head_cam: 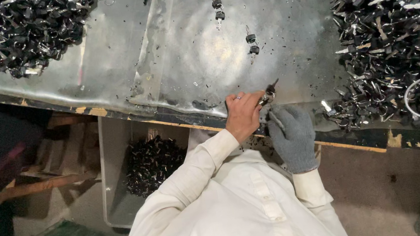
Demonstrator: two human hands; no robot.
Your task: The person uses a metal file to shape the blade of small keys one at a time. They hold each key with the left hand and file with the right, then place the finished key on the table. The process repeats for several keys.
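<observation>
Both hands, bare left and grey-gloved right, grip a key over the metal table.

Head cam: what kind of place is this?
Likely a small key-assembly workshop. A worn metal-topped bench holds big heaps of black-headed keys, a bin below holds more, and the left hand and gloved right hand work keys together.

A small set of keys with black heads and bright metal blades sits pinched between the bare left hand and the grey-gloved right hand, tilted with one dark tip pointing up and away. It is held just above the near edge of the metal table, close to the person's chest.
</observation>
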